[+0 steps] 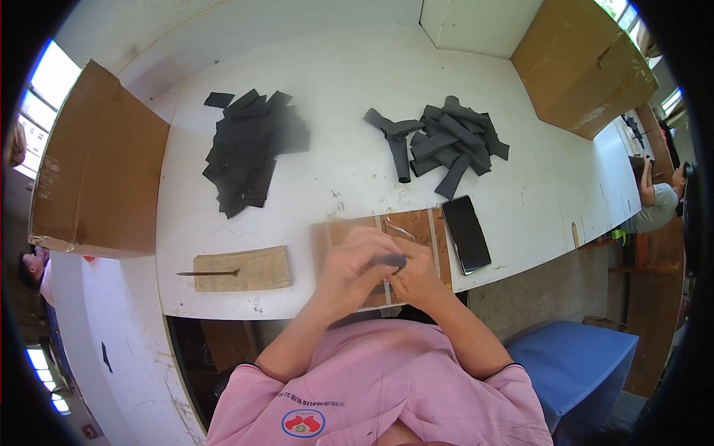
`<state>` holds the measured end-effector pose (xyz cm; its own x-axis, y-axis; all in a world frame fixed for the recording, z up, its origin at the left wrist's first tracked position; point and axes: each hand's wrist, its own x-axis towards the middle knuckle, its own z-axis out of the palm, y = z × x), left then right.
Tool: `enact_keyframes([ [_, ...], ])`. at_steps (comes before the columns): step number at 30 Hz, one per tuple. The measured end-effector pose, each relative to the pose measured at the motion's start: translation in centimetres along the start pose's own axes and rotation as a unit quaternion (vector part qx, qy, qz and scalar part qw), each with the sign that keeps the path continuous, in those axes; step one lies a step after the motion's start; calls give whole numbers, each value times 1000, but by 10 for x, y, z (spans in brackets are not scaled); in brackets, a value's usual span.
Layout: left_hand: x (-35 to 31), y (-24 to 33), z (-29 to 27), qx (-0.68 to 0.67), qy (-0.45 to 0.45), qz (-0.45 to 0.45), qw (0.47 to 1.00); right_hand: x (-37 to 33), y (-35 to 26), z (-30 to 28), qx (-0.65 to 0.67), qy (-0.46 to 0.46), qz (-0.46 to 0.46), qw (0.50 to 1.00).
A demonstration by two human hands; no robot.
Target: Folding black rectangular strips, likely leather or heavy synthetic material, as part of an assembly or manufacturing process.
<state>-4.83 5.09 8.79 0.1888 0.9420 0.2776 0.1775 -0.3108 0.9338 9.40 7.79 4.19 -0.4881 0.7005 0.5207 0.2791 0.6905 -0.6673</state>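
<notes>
Both my hands meet in front of my chest, over a brown board (436,236) with pale strips across it. Between them is a small dark piece of material (390,260), its rounded end showing. My left hand (351,262) closes its fingers on this piece from the left. From the other side my right hand (421,276) grips it too, fingers bent. Most of the piece is hidden by the fingers. Beyond the hands lie two piles: flat black pieces (242,149) on the left, partly blurred, and black tube-like pieces (454,139) on the right.
A black phone (467,234) lies beside the board. On the left, a pointed metal rod (208,273) rests on a tan strip (266,269). Cardboard boxes stand at the left (100,163) and far right (584,67) of the white table (327,89). A blue-covered seat (573,364) is at right.
</notes>
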Motion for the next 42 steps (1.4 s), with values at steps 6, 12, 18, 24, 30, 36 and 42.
enact_keyframes([
  [6,-13,-1,13,-182,80,-76,977,-13,6,7,-47,-29,38,998],
  [12,-12,1,4,-324,104,-6,940,14,-17,-25,-118,-102,-32,987],
  [18,-14,-8,7,-349,113,-39,930,4,-2,-3,-57,-61,15,996],
  [24,-5,3,0,-302,56,-55,950,10,-16,-20,-78,-76,-16,994],
  [30,-6,-8,4,-43,-22,-59,997,-26,19,19,-32,-53,35,997],
  [36,-11,5,10,-201,92,-20,975,-8,2,-3,-83,-76,43,993],
  [42,-14,5,2,-382,193,20,903,18,-22,-27,-142,-92,-14,985],
])
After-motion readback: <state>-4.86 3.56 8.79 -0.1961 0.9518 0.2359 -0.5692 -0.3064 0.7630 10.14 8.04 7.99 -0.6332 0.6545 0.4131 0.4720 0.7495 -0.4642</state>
